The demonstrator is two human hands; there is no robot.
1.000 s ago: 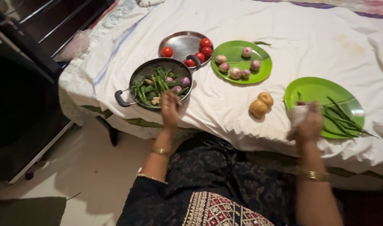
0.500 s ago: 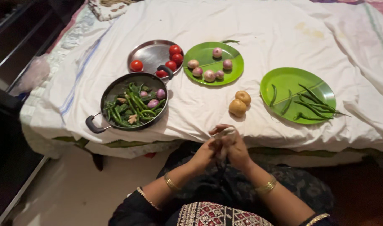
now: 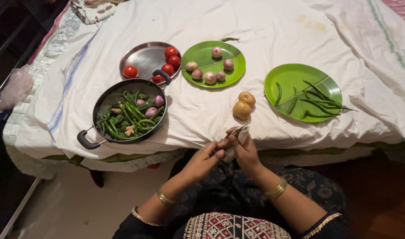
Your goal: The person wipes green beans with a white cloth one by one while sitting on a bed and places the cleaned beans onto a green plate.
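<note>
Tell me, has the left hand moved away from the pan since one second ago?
Yes. The left hand was at the rim of the pan; now it is off the bed, below the potatoes, meeting the right hand.

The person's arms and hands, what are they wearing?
The left hand and right hand are bare, no gloves. Each wrist carries a gold bangle: left bangle, right bangle. Forearms are uncovered; dark sleeves with pale beaded trim end near the elbows, matching a dark garment with red and gold embroidery.

A white-sheeted bed (image 3: 264, 26) carries a pan (image 3: 122, 132), steel plate (image 3: 142, 57), two green plates (image 3: 202, 51), seemingly potatoes (image 3: 243, 104).
</note>
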